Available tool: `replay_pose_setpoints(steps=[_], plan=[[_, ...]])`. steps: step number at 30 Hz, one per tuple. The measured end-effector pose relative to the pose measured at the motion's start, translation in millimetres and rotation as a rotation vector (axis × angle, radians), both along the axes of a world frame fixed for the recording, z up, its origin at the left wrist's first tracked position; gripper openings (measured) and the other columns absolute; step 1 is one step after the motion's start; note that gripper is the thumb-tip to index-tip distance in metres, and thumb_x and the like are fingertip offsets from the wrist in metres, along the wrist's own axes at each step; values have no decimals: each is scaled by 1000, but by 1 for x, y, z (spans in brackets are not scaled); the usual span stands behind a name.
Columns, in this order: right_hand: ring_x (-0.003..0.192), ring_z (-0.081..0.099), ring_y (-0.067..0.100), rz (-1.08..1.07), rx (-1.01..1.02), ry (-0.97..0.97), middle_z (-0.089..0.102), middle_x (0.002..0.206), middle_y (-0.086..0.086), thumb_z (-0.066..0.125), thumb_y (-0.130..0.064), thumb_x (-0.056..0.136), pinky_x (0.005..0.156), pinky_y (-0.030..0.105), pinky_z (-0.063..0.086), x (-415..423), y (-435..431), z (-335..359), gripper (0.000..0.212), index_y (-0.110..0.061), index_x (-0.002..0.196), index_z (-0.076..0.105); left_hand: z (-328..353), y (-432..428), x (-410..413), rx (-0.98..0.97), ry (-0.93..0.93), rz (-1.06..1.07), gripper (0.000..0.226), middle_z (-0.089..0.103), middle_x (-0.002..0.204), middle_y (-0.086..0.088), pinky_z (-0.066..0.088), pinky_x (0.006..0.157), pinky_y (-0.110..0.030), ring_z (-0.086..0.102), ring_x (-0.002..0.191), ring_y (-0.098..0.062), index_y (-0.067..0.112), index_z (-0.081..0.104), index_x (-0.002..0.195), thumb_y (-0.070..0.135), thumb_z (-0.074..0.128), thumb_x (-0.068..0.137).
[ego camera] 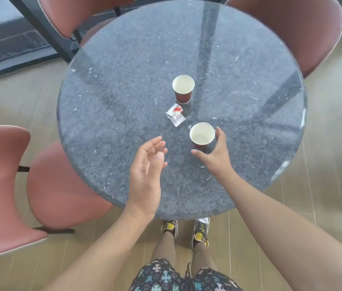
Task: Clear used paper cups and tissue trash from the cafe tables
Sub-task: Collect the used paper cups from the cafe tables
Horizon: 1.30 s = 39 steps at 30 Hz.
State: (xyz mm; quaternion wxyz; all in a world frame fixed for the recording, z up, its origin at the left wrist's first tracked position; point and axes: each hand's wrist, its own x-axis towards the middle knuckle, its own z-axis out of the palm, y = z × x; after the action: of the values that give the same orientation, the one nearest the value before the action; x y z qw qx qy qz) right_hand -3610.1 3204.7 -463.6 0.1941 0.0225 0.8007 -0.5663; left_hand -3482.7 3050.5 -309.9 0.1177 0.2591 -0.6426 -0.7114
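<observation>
Two red paper cups with white insides stand upright on a round dark stone table (124, 80). The near cup (202, 135) is by my right hand (216, 152), whose spread thumb and fingers curve around its right and near side without closing on it. The far cup (183, 89) stands alone near the table's middle. Between the cups lies a crumpled white and red tissue wrapper (175, 114). My left hand (147, 171) hovers over the table's near part, palm turned inward, fingers relaxed and holding nothing.
Pink chairs surround the table: one at the near left (2, 185), one at the far left (71, 13), one at the far right (292, 28). A window with a dark frame (46, 34) runs along the far left. My feet stand at the table's near edge.
</observation>
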Motion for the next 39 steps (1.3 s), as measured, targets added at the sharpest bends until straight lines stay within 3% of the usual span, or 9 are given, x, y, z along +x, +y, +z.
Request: replay_pose_setpoints(steps=[5,11,16,18,21,29,31,36,39], plan=[[117,61,19,-58,14,34,63,126,-3,84,-49,66,103,47,50,-13,-18,-7,76,-38,129,43,-8,-6,4,-15,-34,-5,48,70,125,9,54,101,-36,65,122,-13,29,63,127,51,59,85],[113,61,11,-167,-126,120,61,120,-16,88,-23,80,101,36,51,-18,-6,48,70,-23,136,47,2,-6,-8,-3,-50,-6,33,70,125,7,53,104,-43,65,122,-14,29,64,125,35,56,94],[112,63,7,-234,-343,209,63,124,-5,84,-17,76,98,27,52,-15,12,139,69,-26,134,49,27,1,-24,3,-32,-39,28,70,124,8,51,108,-46,65,121,-13,30,64,125,31,58,97],[112,64,10,-252,-397,252,63,122,-2,84,-17,75,99,35,55,-10,19,169,67,-27,132,50,38,6,-30,-5,-20,-64,23,69,125,7,47,112,-49,64,123,-13,29,63,125,21,58,104],[118,63,31,-248,-418,303,63,127,5,85,-24,75,102,61,51,-2,31,197,67,-33,132,51,48,12,-42,-31,7,-77,27,68,126,5,46,114,-49,63,124,-13,28,62,126,14,61,102],[116,64,25,-295,-397,281,64,126,4,85,-29,74,100,67,50,-24,42,209,72,-23,136,49,23,6,-90,-111,-11,-96,51,59,135,3,52,93,-20,62,119,-2,32,49,138,13,72,96],[115,63,18,-312,-385,273,64,124,-2,84,-30,73,102,65,49,-35,42,205,72,-24,135,49,4,-2,-115,-138,-65,-81,63,54,140,2,51,95,-18,60,117,4,31,42,144,14,75,94],[121,63,23,-337,-353,276,64,125,-3,85,-32,73,102,65,50,-57,38,190,67,-34,130,50,-54,-20,-180,-197,-217,-108,96,32,162,-1,39,108,-20,37,144,-9,26,18,162,16,80,89],[122,62,25,-339,-323,272,63,128,-1,84,-31,74,100,66,50,-65,38,177,68,-32,132,49,-89,-27,-212,-212,-320,-122,109,18,169,0,30,113,-24,33,140,-3,24,6,165,16,82,87]])
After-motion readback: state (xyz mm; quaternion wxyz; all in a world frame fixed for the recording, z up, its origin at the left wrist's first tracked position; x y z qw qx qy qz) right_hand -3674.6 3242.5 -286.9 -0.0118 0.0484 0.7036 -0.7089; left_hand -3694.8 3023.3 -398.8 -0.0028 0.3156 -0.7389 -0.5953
